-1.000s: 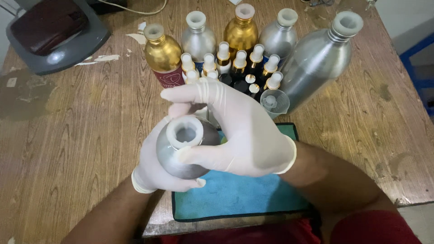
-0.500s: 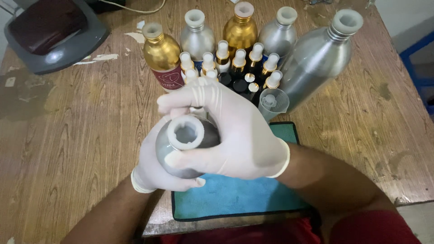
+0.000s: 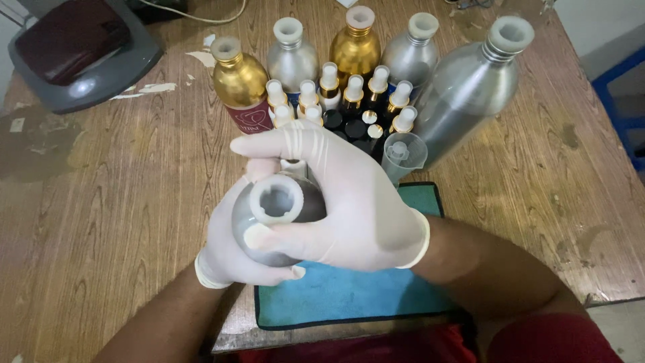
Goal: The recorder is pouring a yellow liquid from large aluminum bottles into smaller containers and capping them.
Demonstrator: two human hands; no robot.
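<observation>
Worn wooden bench [image 3: 121,222], teal mat [image 3: 349,296] at its near edge: both gloved hands clamp one silver bottle [image 3: 269,232] above it, open neck tilted toward the wearer, left hand [image 3: 225,255] beneath, right hand [image 3: 342,202] wrapped over. Behind stand two gold bottles [image 3: 240,84] and four more silver bottles [image 3: 292,60], around a cluster of small vials [image 3: 349,111].

The worktop [image 3: 121,202] is brown wood with a marked grain, stained and worn at its left side and far edge. A blue mat [image 3: 349,296] with a dark border lies at its near edge. At the far middle stand gold bottles [image 3: 240,81] and silver bottles [image 3: 292,60], a cluster of small vials [image 3: 349,107] before them, a big silver bottle [image 3: 463,101] leaning at the right. A clear funnel [image 3: 402,154] sits just beside the vials. A grey device [image 3: 80,54] rests at the far left corner.
</observation>
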